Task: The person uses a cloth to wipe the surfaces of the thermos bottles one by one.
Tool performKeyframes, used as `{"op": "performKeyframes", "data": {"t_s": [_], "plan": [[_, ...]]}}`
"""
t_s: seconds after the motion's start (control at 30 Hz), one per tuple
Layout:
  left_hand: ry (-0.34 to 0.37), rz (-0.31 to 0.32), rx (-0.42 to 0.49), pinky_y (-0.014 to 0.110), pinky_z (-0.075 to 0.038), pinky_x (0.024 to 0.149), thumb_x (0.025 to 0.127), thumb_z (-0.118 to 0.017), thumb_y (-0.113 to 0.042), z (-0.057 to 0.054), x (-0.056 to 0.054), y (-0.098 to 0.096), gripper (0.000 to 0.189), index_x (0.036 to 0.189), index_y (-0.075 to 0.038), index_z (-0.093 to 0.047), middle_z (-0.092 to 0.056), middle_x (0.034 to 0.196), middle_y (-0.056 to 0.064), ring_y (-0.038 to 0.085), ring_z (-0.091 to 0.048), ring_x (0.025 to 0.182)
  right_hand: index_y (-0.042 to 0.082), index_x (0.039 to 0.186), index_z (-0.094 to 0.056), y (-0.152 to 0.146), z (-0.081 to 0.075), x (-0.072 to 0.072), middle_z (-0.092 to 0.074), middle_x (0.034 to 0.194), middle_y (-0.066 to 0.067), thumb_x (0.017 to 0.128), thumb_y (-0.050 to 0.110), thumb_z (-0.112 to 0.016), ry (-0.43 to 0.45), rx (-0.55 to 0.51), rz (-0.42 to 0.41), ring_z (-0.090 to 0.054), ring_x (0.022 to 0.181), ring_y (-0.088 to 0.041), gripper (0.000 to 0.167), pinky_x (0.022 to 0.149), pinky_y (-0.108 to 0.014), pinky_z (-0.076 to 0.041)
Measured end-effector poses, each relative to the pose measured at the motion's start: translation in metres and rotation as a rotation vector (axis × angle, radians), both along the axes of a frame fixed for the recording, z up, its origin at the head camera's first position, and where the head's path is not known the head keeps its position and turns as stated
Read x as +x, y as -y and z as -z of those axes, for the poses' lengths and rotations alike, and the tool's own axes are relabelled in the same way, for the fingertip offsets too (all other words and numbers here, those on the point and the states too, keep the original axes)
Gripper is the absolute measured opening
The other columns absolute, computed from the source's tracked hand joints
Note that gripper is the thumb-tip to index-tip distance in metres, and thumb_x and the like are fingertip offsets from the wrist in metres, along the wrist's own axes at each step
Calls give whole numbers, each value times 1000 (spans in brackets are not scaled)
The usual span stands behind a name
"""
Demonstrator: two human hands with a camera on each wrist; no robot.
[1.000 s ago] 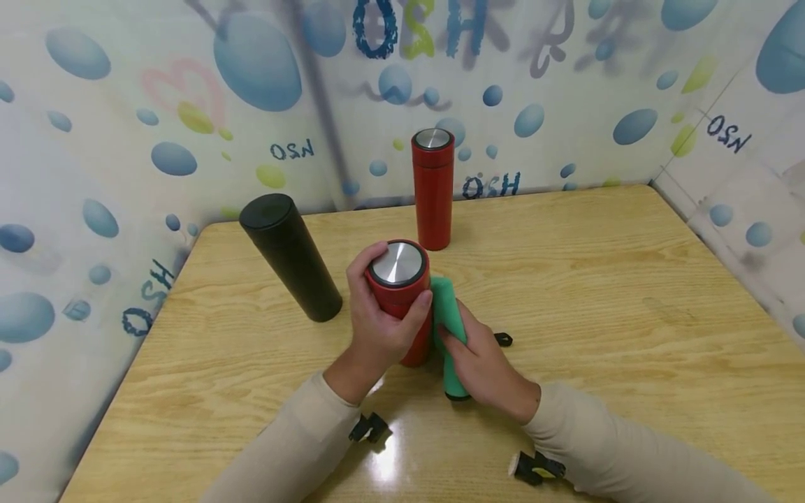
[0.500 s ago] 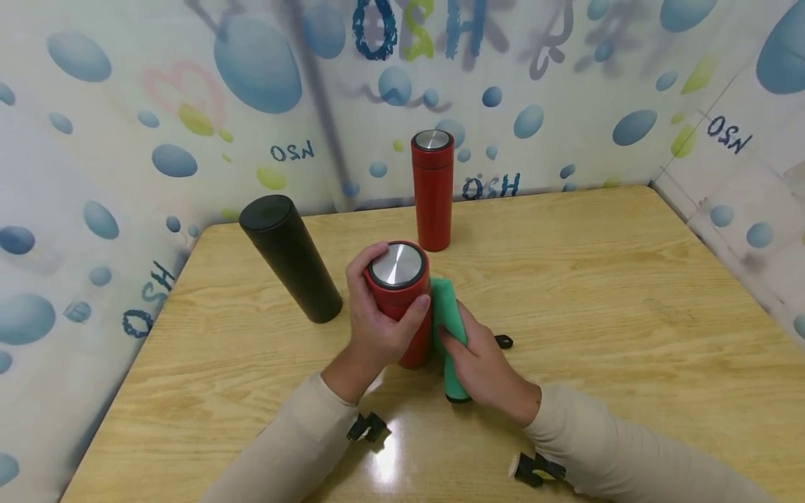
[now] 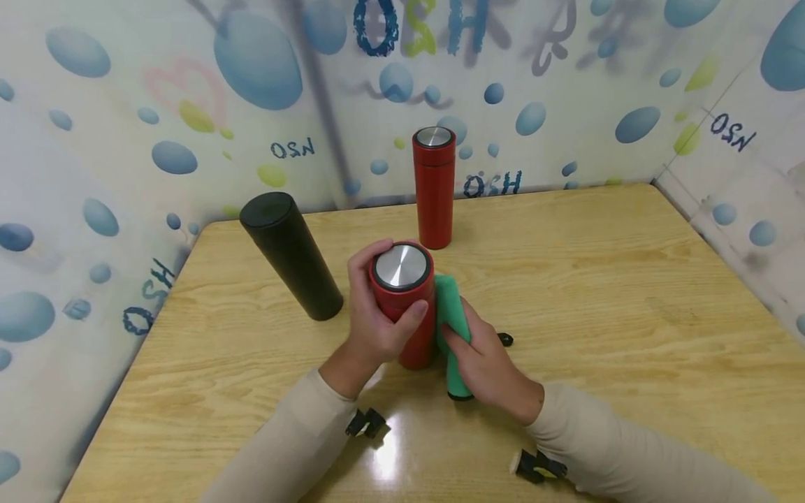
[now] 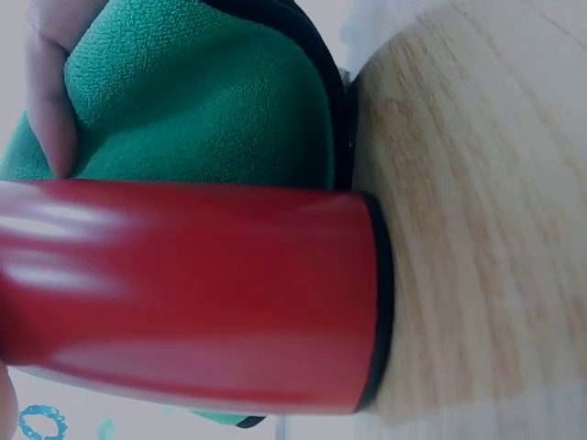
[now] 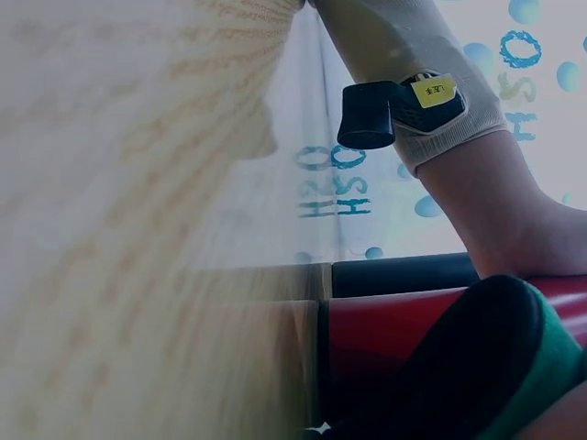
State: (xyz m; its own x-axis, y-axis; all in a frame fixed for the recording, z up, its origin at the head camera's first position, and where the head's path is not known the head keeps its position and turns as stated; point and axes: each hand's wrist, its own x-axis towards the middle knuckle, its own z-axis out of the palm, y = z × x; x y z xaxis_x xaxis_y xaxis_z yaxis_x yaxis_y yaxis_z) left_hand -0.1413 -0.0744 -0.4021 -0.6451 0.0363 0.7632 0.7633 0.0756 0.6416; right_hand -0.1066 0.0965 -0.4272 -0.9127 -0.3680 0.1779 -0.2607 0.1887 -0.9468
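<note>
In the head view my left hand (image 3: 376,332) grips the upper part of a red thermos (image 3: 420,342) with a brushed-metal lid top. The thermos stands near the middle of the table. My right hand (image 3: 493,367) holds a folded green cloth (image 3: 454,307) with black edging against the thermos's right side. Seen from the left wrist, the plush cloth (image 4: 202,110) touches the thermos body (image 4: 211,293), whose black base rests on the table. The right wrist view shows the cloth's dark edge (image 5: 477,339) in front of the thermos. My left palm hides part of the thermos.
Behind stands a second, slimmer red thermos (image 3: 435,195). A black thermos (image 3: 292,255) stands to the left. A small black loop (image 3: 505,339) shows beside my right hand. The wooden table (image 3: 604,279) ends at a patterned wall (image 3: 541,84).
The held thermos's top and the cloth have shifted very slightly right, both hands keeping their hold. The other two thermoses stand as before.
</note>
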Motion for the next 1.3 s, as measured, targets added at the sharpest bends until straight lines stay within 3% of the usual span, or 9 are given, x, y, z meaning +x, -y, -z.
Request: {"op": "performKeyframes", "data": {"t_s": [0.33,0.77,1.03,1.3], "plan": [[6,68,24,34,-53,99,91,-65,-50,-1,0,1,83,132,11,-27,-54,127,30,28,-57,118,11,153,-34,1,1,-1,-51,148,-10,104,7,-44,-1,4,1,-49,135,-26,50,111,-55,-41],[-13,109,5,35,-54,99,91,-64,-50,-4,-2,0,81,133,10,-30,-57,127,31,29,-60,117,9,152,-35,-2,-1,-1,-50,149,-10,104,8,-43,-15,-40,34,-47,137,-27,49,112,-55,-40],[23,34,-45,31,-54,96,90,-61,-57,-5,1,2,84,134,8,-30,-55,121,27,22,-58,114,12,153,-35,-1,-1,-2,-50,149,-8,104,7,-43,-28,-36,11,-48,136,-24,50,111,-52,-41],[35,44,-38,30,-54,95,90,-62,-56,-3,1,3,84,134,9,-30,-55,120,28,21,-58,113,12,153,-34,0,1,-2,-52,148,-9,104,7,-44,-27,-19,11,-48,136,-25,50,112,-54,-41]]}}
